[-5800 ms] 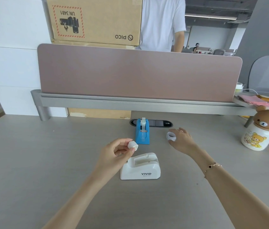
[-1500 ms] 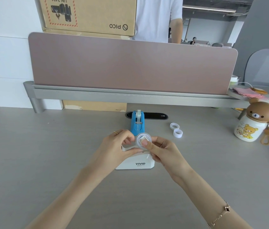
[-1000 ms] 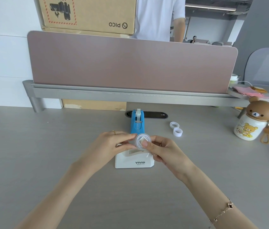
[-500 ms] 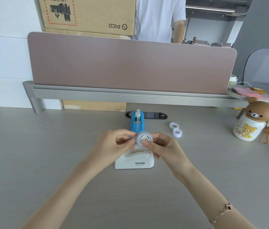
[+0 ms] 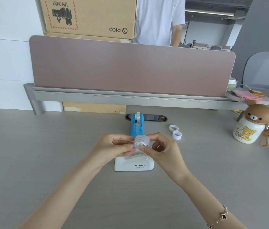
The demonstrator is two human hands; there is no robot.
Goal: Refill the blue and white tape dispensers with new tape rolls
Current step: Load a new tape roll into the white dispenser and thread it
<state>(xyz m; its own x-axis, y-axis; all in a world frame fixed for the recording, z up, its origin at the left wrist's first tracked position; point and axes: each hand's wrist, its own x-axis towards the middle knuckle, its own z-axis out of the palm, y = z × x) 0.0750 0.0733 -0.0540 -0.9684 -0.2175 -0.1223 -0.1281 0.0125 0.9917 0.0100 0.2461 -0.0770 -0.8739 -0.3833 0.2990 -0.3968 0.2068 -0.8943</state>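
A clear tape roll [image 5: 141, 141] with a white core piece inside it is held just above the white VIVID dispenser [image 5: 133, 164], which stands on the desk with its slot bare. My left hand [image 5: 114, 147] pinches the roll from the left. My right hand [image 5: 162, 147] pinches it from the right, thumb on its front face. Behind them stands the blue dispenser [image 5: 137, 126] with tape loaded in it. Two small white rings [image 5: 175, 131] lie on the desk to the right.
A bear-lidded cup [image 5: 249, 124] with a keychain stands at the right edge of the desk [image 5: 47, 162]. A pink divider [image 5: 130, 66] on a grey rail closes the back, with a cable slot [image 5: 153, 117] below it. A person in a white shirt stands behind it.
Over the last seconds my right hand brought a tape roll to the core piece held by my left. Since half a second ago the roll has tilted, showing its rim more.
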